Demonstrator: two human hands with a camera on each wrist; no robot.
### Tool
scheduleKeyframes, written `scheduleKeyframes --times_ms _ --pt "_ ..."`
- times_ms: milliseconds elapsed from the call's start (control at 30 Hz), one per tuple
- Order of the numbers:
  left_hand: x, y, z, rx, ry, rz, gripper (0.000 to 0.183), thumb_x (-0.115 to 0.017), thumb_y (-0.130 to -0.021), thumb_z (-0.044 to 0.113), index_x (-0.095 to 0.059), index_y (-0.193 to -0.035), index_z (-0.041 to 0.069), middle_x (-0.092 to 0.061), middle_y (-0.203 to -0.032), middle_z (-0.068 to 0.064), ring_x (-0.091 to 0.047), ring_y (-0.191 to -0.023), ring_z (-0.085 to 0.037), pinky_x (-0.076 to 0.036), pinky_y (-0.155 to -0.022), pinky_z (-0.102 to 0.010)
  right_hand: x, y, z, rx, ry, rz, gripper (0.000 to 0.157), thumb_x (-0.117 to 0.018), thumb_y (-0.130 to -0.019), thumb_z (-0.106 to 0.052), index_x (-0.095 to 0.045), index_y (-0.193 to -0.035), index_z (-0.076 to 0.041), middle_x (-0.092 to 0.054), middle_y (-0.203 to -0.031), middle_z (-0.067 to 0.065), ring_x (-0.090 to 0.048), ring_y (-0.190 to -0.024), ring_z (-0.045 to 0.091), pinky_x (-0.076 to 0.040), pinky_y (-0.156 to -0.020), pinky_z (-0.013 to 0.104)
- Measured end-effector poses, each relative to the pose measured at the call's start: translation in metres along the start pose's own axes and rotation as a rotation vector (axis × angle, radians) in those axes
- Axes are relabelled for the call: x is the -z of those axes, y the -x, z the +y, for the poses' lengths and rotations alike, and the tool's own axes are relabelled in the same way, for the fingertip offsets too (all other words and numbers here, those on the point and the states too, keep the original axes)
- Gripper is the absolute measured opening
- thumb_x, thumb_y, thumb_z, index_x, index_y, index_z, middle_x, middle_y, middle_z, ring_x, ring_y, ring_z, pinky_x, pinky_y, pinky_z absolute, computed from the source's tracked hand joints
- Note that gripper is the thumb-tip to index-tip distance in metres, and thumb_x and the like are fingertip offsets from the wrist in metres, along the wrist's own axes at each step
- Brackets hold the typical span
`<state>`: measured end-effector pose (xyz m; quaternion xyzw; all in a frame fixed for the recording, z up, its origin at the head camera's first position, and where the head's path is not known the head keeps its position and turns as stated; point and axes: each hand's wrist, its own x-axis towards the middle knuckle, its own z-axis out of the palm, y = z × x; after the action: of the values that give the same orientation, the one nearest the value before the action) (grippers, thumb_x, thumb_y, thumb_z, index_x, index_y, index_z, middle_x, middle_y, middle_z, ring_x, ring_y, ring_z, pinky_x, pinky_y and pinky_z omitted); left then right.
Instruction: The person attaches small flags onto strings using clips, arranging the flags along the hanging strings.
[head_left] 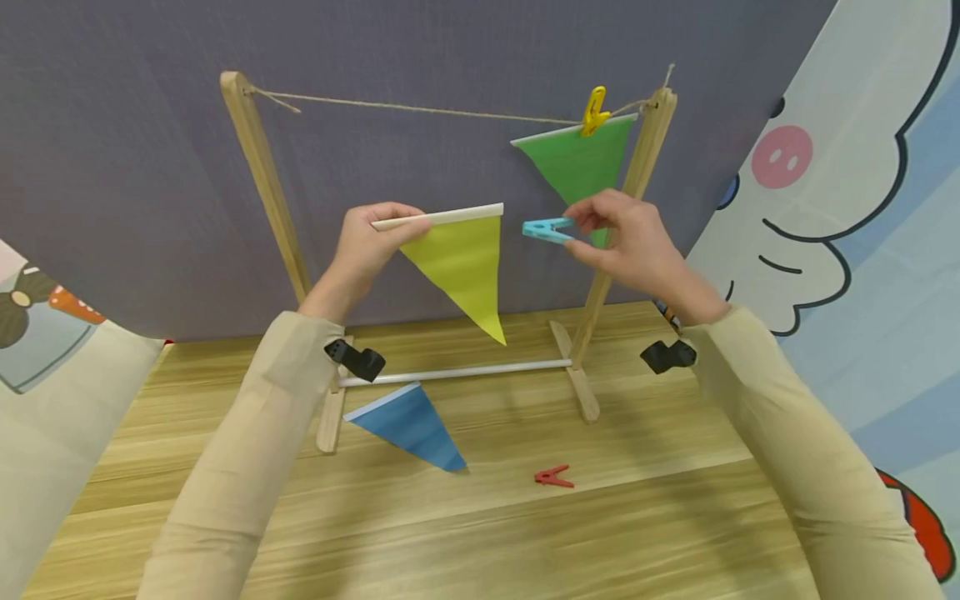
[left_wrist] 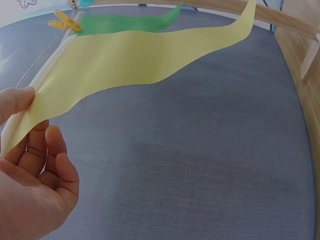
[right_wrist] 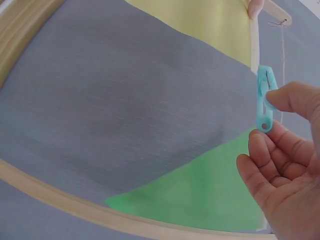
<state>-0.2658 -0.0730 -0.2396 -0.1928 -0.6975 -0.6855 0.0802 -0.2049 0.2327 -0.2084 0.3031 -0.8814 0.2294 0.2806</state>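
My left hand (head_left: pixel 372 242) pinches a yellow triangular pennant (head_left: pixel 465 258) by the left end of its white top edge, thumb in front and fingers behind. The pennant hangs point down, below the string (head_left: pixel 420 107). To its right, my right hand (head_left: pixel 626 237) holds a light blue clothespin (head_left: pixel 547 229) between thumb and fingers, its nose toward the pennant. Behind that hand, a green pennant (head_left: pixel 577 156) hangs from the string under a yellow clothespin (head_left: pixel 595 112). In the right wrist view the blue clothespin (right_wrist: pixel 265 100) is near the end of the yellow pennant's white edge.
The string runs between two wooden posts (head_left: pixel 258 171) joined low by a white rod (head_left: pixel 465 372). On the wooden table (head_left: pixel 450 542) lie a blue pennant (head_left: pixel 412 429) and a red clothespin (head_left: pixel 553 477). A grey backdrop (head_left: pixel 420 42) stands behind the frame.
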Motion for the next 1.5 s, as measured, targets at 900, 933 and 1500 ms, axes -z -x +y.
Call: scheduleKeyframes --times_ms 900,933,1500 --pt "-0.01 -0.033 0.034 0.04 0.046 0.034 0.011 -0.074 -0.078 0.007 -0.072 -0.074 0.016 -0.063 -0.069 0.006 -0.046 -0.066 -0.01 -0.034 -0.059 -0.023 0.046 -0.059 -0.029 0.071 0.097 0.036 0.026 -0.069 -0.08 -0.001 -0.064 -0.104 0.006 -0.061 -0.093 0.016 -0.06 -0.082 0.022 -0.04 -0.075 0.007" --pt "-0.01 -0.034 0.035 0.037 0.051 0.033 0.011 -0.074 -0.078 0.007 -0.072 -0.074 0.016 -0.063 -0.069 0.006 -0.046 -0.066 -0.01 -0.034 -0.059 -0.023 0.047 -0.061 -0.029 0.069 0.107 0.035 0.025 -0.069 -0.08 -0.002 -0.064 -0.104 0.006 -0.061 -0.093 0.016 -0.06 -0.081 0.022 -0.04 -0.075 0.007" --pt "-0.021 -0.053 0.046 0.038 0.163 0.103 0.006 -0.075 -0.077 0.006 -0.073 -0.08 0.01 -0.065 -0.07 0.004 -0.049 -0.062 -0.009 -0.035 -0.057 -0.022 0.058 -0.087 -0.034 0.022 0.21 -0.053 0.027 -0.06 -0.089 -0.008 -0.061 -0.112 0.006 -0.057 -0.101 0.017 -0.055 -0.091 0.024 -0.042 -0.081 0.022"
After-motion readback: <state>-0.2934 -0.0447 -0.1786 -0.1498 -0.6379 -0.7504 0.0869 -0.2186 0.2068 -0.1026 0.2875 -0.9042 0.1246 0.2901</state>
